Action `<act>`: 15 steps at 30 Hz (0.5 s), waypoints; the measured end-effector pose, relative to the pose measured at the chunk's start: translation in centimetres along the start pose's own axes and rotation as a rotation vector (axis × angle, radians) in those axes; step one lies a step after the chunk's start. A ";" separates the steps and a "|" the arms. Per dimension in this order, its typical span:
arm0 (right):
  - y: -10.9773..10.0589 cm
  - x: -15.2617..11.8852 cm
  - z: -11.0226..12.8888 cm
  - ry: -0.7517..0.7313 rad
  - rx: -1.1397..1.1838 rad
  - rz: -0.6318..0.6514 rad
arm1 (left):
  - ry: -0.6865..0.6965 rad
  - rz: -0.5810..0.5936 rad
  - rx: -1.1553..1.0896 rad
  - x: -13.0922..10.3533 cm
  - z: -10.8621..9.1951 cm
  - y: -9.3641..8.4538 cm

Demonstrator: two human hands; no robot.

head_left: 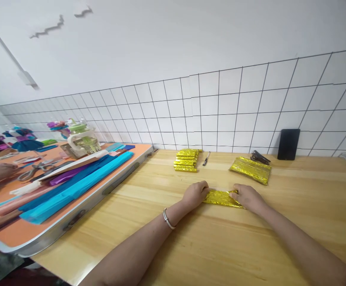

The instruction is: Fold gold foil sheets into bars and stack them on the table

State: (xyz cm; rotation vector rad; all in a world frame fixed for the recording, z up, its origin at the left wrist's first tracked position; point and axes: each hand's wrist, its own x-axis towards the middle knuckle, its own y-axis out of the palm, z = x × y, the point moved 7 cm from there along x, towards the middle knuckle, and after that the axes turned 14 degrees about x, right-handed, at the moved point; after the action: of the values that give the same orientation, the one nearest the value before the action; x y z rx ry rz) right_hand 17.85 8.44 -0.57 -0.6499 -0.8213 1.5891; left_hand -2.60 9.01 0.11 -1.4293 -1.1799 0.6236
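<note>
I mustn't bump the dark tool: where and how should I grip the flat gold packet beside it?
I'd pinch the flat gold packet at its near long edge, coming from the person's side: it lies flat with that edge free, while the dark tool sits close by its far edge.

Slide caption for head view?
Left hand and right hand hold opposite ends of a gold foil strip at a wooden table.

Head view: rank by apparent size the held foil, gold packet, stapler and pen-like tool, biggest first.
1. Gold packet and held foil: too close to rank, as fingers cover part of the foil
2. Stapler
3. Pen-like tool
</note>
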 end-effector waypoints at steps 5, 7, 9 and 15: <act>-0.4 -0.3 1.0 -0.113 -0.105 -0.064 | 0.014 0.003 0.047 -0.4 0.1 -0.1; -0.4 -0.3 1.6 -0.235 -0.151 -0.099 | 0.006 0.001 0.063 -0.6 0.3 0.0; -0.1 -0.3 1.7 -0.306 -0.164 -0.110 | -0.012 -0.004 0.078 -0.8 0.5 0.0; 0.3 0.0 0.9 -0.328 -0.132 -0.141 | 0.050 -0.109 0.135 -0.7 0.4 -1.0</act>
State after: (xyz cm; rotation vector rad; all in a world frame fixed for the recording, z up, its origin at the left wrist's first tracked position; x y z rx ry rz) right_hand 16.93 8.32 -0.23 -0.4173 -1.1968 1.5423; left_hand -3.58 8.39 0.80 -1.2512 -1.1465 0.5773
